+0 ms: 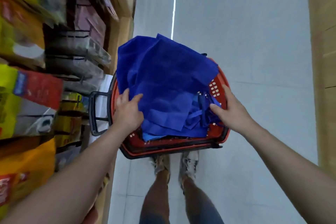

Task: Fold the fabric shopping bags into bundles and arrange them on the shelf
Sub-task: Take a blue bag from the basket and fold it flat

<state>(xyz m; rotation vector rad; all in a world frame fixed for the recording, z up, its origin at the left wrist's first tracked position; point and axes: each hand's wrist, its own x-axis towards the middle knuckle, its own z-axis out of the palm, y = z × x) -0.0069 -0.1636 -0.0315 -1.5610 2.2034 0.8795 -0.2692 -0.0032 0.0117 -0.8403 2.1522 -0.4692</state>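
Note:
A heap of blue fabric shopping bags (163, 78) fills a red plastic basket (221, 85) standing on the floor in front of me. My left hand (127, 109) lies on the left side of the heap, fingers spread on the top bag and thumb on its edge. At the right side my right hand (229, 107) reaches in with straight fingers, its thumb touching the bunched straps (201, 111). The lower bags are hidden under the top one.
A shelf (54, 60) packed with boxes and packets runs along the left. The basket's black handle (94, 112) sticks out towards it. My feet (174, 165) stand just behind the basket on pale floor tiles. A wooden unit (323, 60) lines the right edge.

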